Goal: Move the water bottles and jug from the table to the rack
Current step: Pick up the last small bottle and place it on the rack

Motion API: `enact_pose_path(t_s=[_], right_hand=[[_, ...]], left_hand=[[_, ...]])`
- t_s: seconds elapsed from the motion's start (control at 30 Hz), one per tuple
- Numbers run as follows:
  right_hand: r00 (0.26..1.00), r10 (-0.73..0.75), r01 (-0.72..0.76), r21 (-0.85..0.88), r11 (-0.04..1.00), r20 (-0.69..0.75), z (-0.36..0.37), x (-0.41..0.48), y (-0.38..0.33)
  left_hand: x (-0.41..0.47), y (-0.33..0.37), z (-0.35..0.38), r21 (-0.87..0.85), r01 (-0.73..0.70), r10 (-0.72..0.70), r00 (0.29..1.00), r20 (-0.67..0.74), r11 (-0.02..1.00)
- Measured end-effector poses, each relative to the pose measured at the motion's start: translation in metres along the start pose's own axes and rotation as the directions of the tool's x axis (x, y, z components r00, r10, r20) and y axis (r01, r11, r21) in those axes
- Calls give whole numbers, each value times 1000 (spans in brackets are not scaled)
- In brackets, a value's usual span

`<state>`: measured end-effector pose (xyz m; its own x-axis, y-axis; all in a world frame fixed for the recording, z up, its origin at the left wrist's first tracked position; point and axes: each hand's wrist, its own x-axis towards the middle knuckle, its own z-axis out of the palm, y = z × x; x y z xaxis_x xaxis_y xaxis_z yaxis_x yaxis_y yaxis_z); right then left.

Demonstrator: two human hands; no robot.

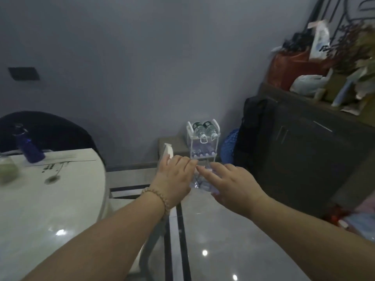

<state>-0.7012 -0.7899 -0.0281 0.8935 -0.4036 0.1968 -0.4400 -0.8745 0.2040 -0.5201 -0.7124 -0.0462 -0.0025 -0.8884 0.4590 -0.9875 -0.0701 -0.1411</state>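
A clear plastic water bottle (199, 182) is held between my two hands above the floor, in front of the white rack (215, 141). My left hand (174, 177) presses its left side and my right hand (229, 183) cups its right side and underside; most of the bottle is hidden. The rack stands against the wall. Two bottles (204, 128) lie on its top tier and several more (203, 152) fill the tier below. A blue bottle (30, 147) stands on the white table (50, 199) at the left, beside a greenish glass container (7, 171).
A white object (168, 151) pokes up just behind my left hand. A black backpack (253, 128) and a blue bag (229, 142) lean by a dark cabinet (304, 149) on the right. A dark chair (50, 128) stands behind the table. The floor is glossy tile.
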Motion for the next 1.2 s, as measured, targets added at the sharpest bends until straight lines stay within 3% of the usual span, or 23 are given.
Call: enact_pose_path(t_s=[0.47, 0.9, 1.2], right_hand=[[999, 41, -41, -10, 999, -7, 51, 4, 164], [996, 90, -90, -56, 994, -2, 137, 162, 325], [1000, 16, -16, -11, 1000, -24, 206, 264, 406]], left_hand=[[149, 64, 75, 9, -146, 144, 984, 106, 989], [343, 9, 219, 60, -148, 141, 984, 111, 987], [434, -34, 305, 35, -99, 91, 979, 183, 994]])
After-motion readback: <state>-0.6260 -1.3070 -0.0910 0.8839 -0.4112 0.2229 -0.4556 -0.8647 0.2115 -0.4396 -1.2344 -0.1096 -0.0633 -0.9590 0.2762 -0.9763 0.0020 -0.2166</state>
